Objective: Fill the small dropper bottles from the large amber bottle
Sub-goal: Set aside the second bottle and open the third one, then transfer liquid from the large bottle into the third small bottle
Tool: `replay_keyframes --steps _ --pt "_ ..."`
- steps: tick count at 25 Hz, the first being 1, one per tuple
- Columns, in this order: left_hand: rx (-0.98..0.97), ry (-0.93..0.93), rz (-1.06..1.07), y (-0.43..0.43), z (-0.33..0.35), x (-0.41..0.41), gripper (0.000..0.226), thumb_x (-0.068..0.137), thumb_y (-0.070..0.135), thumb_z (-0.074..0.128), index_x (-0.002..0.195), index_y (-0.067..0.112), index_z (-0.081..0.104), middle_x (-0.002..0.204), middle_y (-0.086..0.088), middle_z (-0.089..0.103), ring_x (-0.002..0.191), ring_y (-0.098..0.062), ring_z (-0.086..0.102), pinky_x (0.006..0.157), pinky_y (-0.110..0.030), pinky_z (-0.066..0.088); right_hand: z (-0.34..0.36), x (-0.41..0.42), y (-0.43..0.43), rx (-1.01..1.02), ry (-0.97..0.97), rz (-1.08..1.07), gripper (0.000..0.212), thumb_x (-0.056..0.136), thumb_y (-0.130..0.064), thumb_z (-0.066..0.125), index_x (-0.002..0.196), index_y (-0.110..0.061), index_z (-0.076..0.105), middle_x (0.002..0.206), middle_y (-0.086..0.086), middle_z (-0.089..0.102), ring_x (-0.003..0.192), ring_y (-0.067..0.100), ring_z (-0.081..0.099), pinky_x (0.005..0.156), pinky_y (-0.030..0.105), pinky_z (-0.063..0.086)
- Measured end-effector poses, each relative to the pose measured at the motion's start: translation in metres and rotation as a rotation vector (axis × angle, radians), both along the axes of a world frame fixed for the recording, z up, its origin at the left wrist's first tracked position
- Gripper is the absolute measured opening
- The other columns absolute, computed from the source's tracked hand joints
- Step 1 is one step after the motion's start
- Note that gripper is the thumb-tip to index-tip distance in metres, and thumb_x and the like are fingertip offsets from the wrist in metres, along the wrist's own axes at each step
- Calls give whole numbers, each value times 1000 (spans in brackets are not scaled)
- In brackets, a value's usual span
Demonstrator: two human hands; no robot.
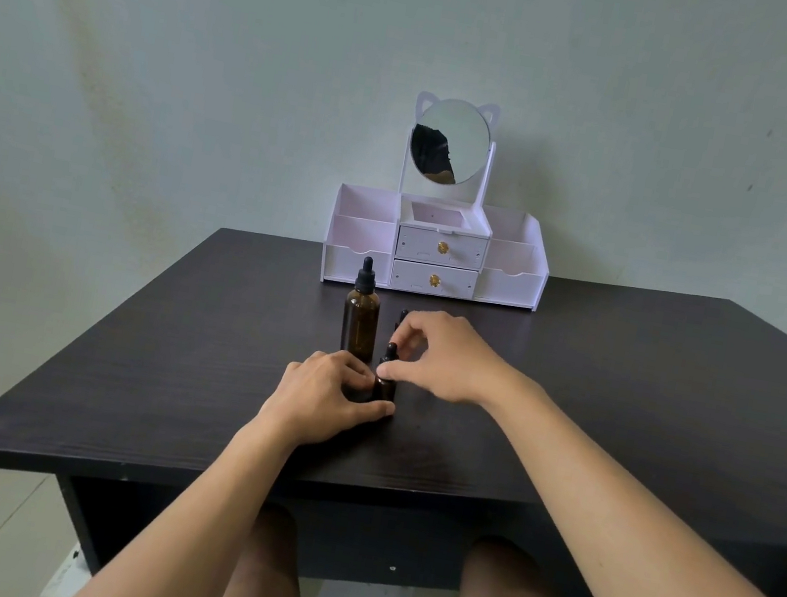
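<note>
The large amber bottle (359, 324) with a black dropper cap stands upright on the dark table (622, 414), capped. Just right of it and nearer to me stands a small amber dropper bottle (385, 387). My left hand (326, 394) wraps its body at the base. My right hand (444, 354) pinches its black dropper cap from above. A second small dropper bottle (401, 318) shows only its black top behind my right hand; the rest of it is hidden.
A white desk organiser (439, 248) with drawers, side compartments and a round cat-ear mirror stands at the table's far edge against the wall. The table's near edge runs just above my knees. A cable lies on the floor at the left.
</note>
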State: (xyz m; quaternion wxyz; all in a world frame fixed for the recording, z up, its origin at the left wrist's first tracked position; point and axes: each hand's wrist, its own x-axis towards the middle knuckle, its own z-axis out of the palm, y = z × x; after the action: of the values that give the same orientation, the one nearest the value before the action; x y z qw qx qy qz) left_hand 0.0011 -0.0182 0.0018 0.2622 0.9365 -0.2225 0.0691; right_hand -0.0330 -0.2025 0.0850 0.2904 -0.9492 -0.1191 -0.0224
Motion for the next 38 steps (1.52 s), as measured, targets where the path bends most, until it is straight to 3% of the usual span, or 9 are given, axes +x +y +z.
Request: replay_keyframes --steps 6,9,12,16,19,23,27,31,38 --pt "-42 7 31 0 2 -2 53 74 72 67 107 31 76 119 24 59 109 -6 57 101 -43 42 23 4 -9 308 -93 -57 20 90 -28 73 108 -19 74 100 -6 74 82 3 65 90 27 51" --pt "-45 15 38 0 2 -4 55 73 73 68 109 32 75 119 23 59 109 -6 57 102 -42 42 34 6 -21 108 8 -94 33 95 -34 66 124 -18 66 93 -8 67 79 6 59 83 27 46" --pt "-53 31 48 -1 4 -5 56 72 71 69 110 31 75 120 23 59 111 -7 57 103 -41 41 19 3 -27 -155 122 -117 29 93 -35 69 114 -16 69 78 -13 62 80 9 60 70 24 45" --pt "-111 70 40 0 7 -7 64 65 73 72 110 28 76 115 22 62 109 -5 58 103 -35 45 -5 2 -29 -211 153 -112 24 92 -35 68 112 -20 69 86 -12 61 90 14 60 81 28 47" --pt "-456 159 42 8 10 -14 51 71 74 66 97 32 80 103 17 72 104 -2 64 92 -22 47 -16 6 -31 -244 181 -133 29 88 -43 70 112 -29 64 103 -2 65 98 18 63 91 36 52" --pt "-986 186 322 20 14 -2 44 85 52 54 71 17 77 83 1 77 90 -16 72 89 -41 55 0 9 -38 -288 153 -145 39 83 -58 67 113 -35 62 107 -5 65 100 18 63 93 40 53" --pt "-735 126 367 20 20 15 18 86 34 68 97 19 66 94 5 69 94 -13 66 74 -20 48 40 16 -36 -215 28 -130 32 88 -55 66 111 -33 64 101 -9 63 100 16 62 93 41 53" --pt "-485 188 144 16 20 43 52 81 39 78 127 27 57 113 8 63 106 -9 60 86 -23 45 60 39 -19 -159 -117 -95 21 86 -55 65 97 -38 66 101 -5 60 107 20 62 94 43 52" --pt "-293 128 133 13 5 58 51 68 67 69 110 40 67 104 16 73 103 -3 66 97 -37 53 46 84 17 46 -192 -98 41 79 -63 69 106 -32 68 89 -10 66 105 16 59 93 41 51"
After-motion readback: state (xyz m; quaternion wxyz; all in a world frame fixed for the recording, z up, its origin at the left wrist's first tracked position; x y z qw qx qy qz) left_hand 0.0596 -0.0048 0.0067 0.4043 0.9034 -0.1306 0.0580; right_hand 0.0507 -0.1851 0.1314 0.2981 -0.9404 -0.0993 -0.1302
